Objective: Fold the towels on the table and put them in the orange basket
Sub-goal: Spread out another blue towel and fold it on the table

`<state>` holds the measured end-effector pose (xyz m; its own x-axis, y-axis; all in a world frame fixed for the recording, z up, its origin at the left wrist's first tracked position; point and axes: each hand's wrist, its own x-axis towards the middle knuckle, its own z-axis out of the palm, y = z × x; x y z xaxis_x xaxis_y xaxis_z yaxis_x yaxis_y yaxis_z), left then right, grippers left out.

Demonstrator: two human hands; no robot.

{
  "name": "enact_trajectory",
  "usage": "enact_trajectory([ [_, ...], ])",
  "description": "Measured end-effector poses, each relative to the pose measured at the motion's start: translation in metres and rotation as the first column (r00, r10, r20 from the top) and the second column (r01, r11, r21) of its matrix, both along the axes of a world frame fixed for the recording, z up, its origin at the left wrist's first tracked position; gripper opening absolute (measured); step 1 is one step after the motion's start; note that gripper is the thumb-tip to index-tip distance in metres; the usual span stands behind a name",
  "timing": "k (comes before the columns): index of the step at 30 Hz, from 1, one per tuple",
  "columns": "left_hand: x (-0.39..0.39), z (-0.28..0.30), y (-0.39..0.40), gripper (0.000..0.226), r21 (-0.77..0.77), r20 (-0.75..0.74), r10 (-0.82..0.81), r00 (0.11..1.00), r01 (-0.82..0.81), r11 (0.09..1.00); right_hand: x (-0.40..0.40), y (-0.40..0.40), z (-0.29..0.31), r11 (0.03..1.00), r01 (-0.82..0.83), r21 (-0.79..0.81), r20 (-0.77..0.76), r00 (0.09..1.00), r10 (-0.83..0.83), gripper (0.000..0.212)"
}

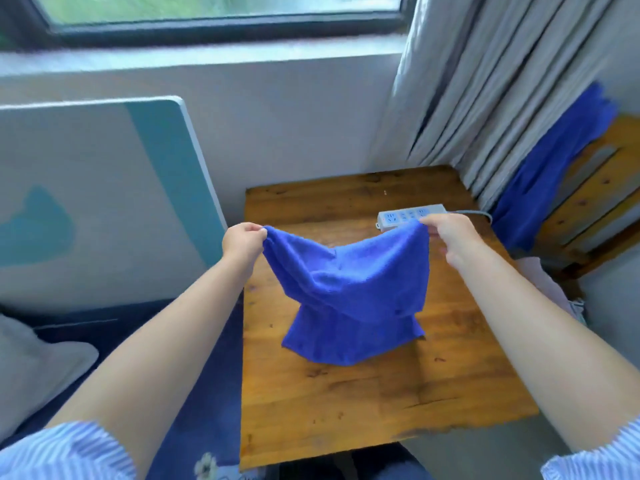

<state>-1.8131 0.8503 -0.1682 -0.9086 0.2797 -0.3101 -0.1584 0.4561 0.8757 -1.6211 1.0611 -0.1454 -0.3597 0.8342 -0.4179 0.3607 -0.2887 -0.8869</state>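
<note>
Our left hand (242,241) and right hand (450,237) each pinch a top corner of the blue terry towel (349,292), its lower edge resting on the brown wooden worktop (381,393).

Towel (349,292) on table (381,403), power strip (408,216) seemingly behind
</note>
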Motion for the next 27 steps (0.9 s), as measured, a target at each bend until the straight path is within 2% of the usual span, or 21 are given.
enact_trajectory([
  [2,-0.016,0.022,0.011,0.015,0.083,-0.069,0.013,0.998,-0.007,0.996,-0.025,0.011,0.022,0.997,-0.012,0.078,-0.05,0.999,0.016,0.018],
  [4,-0.032,0.045,0.024,0.014,0.164,-0.134,0.059,0.989,-0.036,0.986,-0.05,0.021,0.043,0.986,0.019,0.165,-0.089,0.996,-0.004,0.031],
  [8,-0.069,0.103,0.045,0.012,0.293,-0.255,0.195,0.947,-0.117,0.949,-0.095,0.039,0.091,0.97,0.144,0.193,-0.25,0.964,-0.094,0.033],
  [12,-0.094,0.138,0.049,0.012,0.4,-0.305,0.349,0.886,-0.214,0.891,-0.118,0.05,0.129,0.95,0.24,0.2,-0.393,0.908,-0.147,0.033],
  [15,-0.099,0.134,0.041,0.01,0.392,-0.31,0.417,0.854,-0.285,0.875,-0.121,0.053,0.135,0.949,0.238,0.208,-0.436,0.891,-0.128,0.032],
  [17,-0.095,0.119,0.032,0.018,0.3,-0.334,0.406,0.851,-0.312,0.901,-0.118,0.05,0.124,0.958,0.202,0.206,-0.42,0.902,-0.1,0.03],
  [20,-0.081,0.09,0.018,0.035,0.081,-0.432,0.241,0.869,-0.228,0.97,-0.108,0.042,0.093,0.958,0.147,0.247,-0.331,0.942,-0.059,0.031],
  [23,-0.059,0.055,0.006,0.034,-0.074,-0.358,-0.041,0.933,0.015,0.997,-0.089,0.038,0.048,0.931,0.054,0.361,-0.142,0.99,-0.002,0.035],
  [25,-0.044,0.033,-0.004,0.025,-0.254,-0.215,-0.267,0.939,0.21,0.944,-0.068,0.035,0.013,0.899,-0.077,0.431,0.075,0.996,0.049,0.036],
  [27,-0.029,0.007,-0.014,0.026,-0.49,-0.025,-0.475,0.879,0.404,0.773,-0.042,0.028,-0.023,0.878,-0.242,0.413,0.299,0.947,0.12,0.037],
])
